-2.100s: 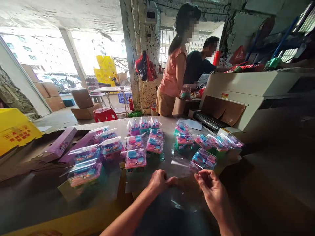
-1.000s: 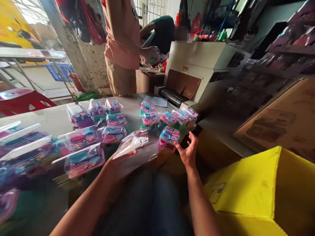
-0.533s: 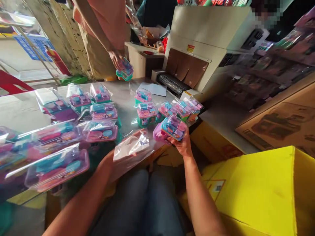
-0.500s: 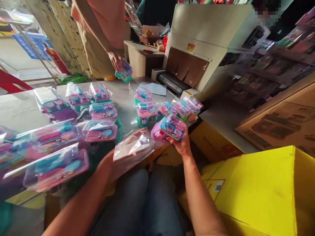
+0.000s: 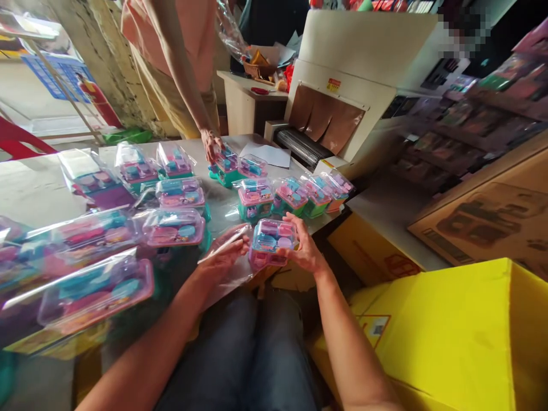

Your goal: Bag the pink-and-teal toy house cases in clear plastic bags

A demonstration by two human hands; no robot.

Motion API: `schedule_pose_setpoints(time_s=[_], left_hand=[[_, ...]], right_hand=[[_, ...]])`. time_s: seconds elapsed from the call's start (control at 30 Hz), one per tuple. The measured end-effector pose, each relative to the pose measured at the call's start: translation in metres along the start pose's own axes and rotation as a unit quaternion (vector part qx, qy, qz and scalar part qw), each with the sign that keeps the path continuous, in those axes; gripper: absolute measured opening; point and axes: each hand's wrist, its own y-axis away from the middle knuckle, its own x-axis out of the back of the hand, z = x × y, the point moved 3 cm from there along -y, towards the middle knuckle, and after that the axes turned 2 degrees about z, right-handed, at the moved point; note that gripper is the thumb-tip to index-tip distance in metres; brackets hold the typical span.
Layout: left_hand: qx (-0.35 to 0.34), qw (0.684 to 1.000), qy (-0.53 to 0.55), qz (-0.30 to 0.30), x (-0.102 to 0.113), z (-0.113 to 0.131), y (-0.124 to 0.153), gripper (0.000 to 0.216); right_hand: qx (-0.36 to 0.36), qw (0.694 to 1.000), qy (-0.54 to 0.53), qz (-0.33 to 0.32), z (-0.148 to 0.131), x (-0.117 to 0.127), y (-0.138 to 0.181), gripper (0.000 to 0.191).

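Note:
At the table's near edge, my right hand grips a small pink plastic case by its right side. Blue, pink and lilac pieces show through its clear lid. My left hand is closed on a clear plastic bag, which hangs by the case's left side. Part of the left fingers is hidden by the bag's film. Left of that hand lies a bagged case with a clear top. Just beyond my right hand, a row of bagged cases includes a green-based one.
Several more bagged cases crowd the grey table on the left. Across it, a co-worker's hand touches a green case. A beige machine with a roller conveyor stands behind. A yellow box is at my right.
My right hand has brought the pink case left and turned it, close to the bag. My left hand has turned the bag. The co-worker's hand has lowered a green case to the table.

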Motion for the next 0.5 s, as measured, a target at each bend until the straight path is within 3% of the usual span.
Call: schedule_pose_setpoints(time_s=[0.17, 0.23, 0.5], left_hand=[[0.046, 0.997, 0.017, 0.053, -0.014, 0.002, -0.008, 0.042], [0.064, 0.996, 0.019, 0.062, -0.021, 0.003, -0.012, 0.037], [0.079, 0.996, 0.031, -0.012, -0.024, 0.010, -0.026, 0.050]], right_hand=[[0.091, 0.987, 0.128, -0.038, -0.029, 0.001, -0.014, 0.059], [0.112, 0.980, 0.161, -0.045, -0.034, 0.001, -0.017, 0.057], [0.187, 0.942, 0.269, -0.077, -0.053, -0.008, -0.022, 0.060]])
